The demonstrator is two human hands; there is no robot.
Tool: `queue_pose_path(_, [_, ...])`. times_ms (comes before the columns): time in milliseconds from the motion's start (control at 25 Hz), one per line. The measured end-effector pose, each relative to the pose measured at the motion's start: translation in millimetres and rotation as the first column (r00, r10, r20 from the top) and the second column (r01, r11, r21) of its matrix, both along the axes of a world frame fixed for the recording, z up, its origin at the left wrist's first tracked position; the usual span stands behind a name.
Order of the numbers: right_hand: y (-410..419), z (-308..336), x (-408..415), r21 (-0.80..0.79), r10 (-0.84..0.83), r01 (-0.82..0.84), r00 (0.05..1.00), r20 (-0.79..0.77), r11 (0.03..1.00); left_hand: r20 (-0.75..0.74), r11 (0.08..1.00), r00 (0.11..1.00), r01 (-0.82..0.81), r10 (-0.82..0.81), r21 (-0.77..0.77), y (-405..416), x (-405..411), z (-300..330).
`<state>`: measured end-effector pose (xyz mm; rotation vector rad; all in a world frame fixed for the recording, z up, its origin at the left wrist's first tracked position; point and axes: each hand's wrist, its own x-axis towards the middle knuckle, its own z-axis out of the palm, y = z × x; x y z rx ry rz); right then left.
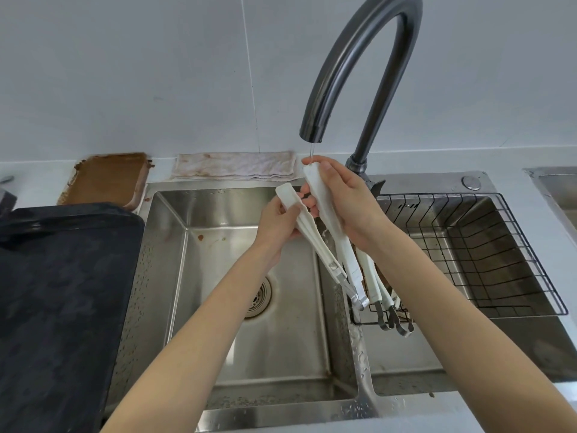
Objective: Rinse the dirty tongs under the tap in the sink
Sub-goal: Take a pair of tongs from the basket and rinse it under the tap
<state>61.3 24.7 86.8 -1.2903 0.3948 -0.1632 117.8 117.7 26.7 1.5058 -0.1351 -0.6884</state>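
White tongs point(327, 214) with a metal hinge end are held tips-up over the left sink basin point(175, 245). My left hand point(278, 226) grips one arm of the tongs, my right hand point(346, 201) grips the other, spreading them apart. A thin stream of water falls from the dark curved tap point(359, 67) onto the tip of the right arm. More white-handled tongs point(379, 292) lie behind, in the wire rack.
A black wire rack point(487, 254) sits in the right basin. A dark tray point(59, 292) lies on the counter at left, with a brown-soiled tray point(106, 179) and a stained cloth point(234, 165) behind. The drain point(259, 296) is in the left basin.
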Motion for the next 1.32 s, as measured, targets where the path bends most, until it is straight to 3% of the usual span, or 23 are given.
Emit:
queue_pose_path(320, [-5,-5,-10,-0.133,-0.094,0.084,0.993,-0.068,0.988,-0.004,0.999,0.999,0.034,-0.034,0.027,-10,-5,6])
queue_pose_path(640, [-14,-16,-23,-0.143,-0.285,0.265,0.947,-0.147,0.954,0.0,0.988,0.989,0.147,-0.148,0.051,-15,-13,11])
queue_pose_path(960, [-20,-23,-25,-0.083,-0.323,0.313,0.928,-0.186,0.946,-0.117,1.0,0.993,0.012,-0.01,0.02,8,-8,-3])
queue_pose_path(1080, [-10,-37,-26,-0.075,-0.235,0.223,0.935,-0.266,0.972,-0.125,0.989,0.989,-0.057,0.074,0.135,32,1,-22])
queue_pose_path(1240, [12,-67,-28,-0.332,-0.048,-0.1,0.91,-0.411,0.938,-0.144,0.967,0.979,-0.11,0.146,0.23,62,11,-45])
queue_pose_path(1320, [22,-88,-26,-0.381,0.026,-0.251,0.862,-0.506,0.89,-0.184,0.957,0.968,-0.117,0.17,0.266,72,13,-58])
